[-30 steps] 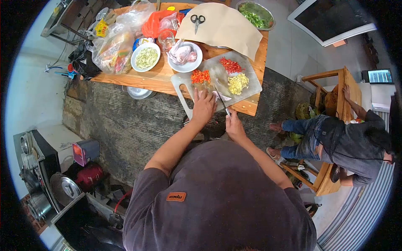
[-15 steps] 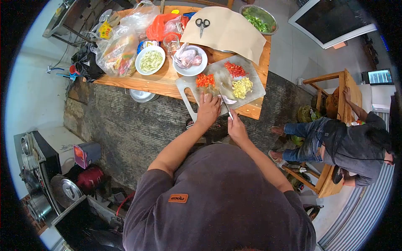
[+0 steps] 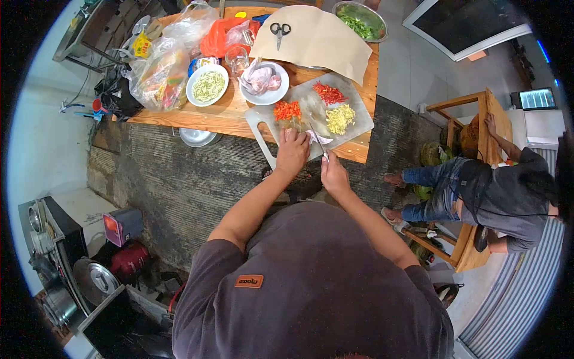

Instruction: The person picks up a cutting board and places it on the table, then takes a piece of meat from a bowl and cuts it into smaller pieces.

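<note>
My right hand (image 3: 335,175) is wrapped round the handle of a knife (image 3: 318,140), its blade slanting up and left over the cutting board (image 3: 357,127). Just left of the blade, my left hand (image 3: 293,151) presses curled fingers onto the board's near part; what lies under them is hidden. A pale, purplish-white piece (image 3: 324,140), perhaps onion or shallot, rests against the blade. Around them on the board are chopped orange-red pieces (image 3: 287,110), chopped red chilli (image 3: 329,93) and a pale yellow chopped heap (image 3: 341,118).
Behind the board stand a bowl of raw poultry (image 3: 260,81), a bowl of pale green shreds (image 3: 208,87) and a glass (image 3: 237,58). Scissors (image 3: 280,35) lie on brown paper (image 3: 317,36). Plastic bags (image 3: 160,75) crowd the left. Another person (image 3: 499,197) stands at a wooden table, right.
The view has shifted slightly, moving the table a little up and left in the picture. Both hands stay at the board, the knife still in my right hand.
</note>
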Available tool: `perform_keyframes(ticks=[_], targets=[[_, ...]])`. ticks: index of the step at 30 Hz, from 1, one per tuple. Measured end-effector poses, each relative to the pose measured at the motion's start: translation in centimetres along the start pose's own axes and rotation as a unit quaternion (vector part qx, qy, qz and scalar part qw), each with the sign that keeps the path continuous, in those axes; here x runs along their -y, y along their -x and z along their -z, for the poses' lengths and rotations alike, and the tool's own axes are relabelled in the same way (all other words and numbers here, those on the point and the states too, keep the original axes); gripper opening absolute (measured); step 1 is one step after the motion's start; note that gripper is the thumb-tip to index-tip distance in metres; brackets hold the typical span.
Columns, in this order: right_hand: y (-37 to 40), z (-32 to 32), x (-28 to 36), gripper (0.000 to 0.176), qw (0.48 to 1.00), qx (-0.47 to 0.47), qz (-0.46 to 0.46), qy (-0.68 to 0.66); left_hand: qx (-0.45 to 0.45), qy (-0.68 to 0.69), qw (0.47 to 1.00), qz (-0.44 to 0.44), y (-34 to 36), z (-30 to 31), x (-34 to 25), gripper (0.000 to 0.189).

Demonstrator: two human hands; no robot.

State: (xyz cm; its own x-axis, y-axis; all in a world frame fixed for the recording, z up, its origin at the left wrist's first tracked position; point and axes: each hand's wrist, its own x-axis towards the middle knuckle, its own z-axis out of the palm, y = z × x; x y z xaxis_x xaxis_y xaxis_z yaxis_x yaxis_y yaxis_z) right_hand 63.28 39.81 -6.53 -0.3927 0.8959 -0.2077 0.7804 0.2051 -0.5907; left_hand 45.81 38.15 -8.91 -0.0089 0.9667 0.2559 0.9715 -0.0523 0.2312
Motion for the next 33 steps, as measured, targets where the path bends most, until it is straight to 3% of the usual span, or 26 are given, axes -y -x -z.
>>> perform_keyframes(ticks=[33], targets=[[-1.6,-1.0,0.4,0.030,0.998,0.052,-0.034,-0.004,-0.009,0.009,1.000,-0.009,0.0,-0.9,0.2,0.038]])
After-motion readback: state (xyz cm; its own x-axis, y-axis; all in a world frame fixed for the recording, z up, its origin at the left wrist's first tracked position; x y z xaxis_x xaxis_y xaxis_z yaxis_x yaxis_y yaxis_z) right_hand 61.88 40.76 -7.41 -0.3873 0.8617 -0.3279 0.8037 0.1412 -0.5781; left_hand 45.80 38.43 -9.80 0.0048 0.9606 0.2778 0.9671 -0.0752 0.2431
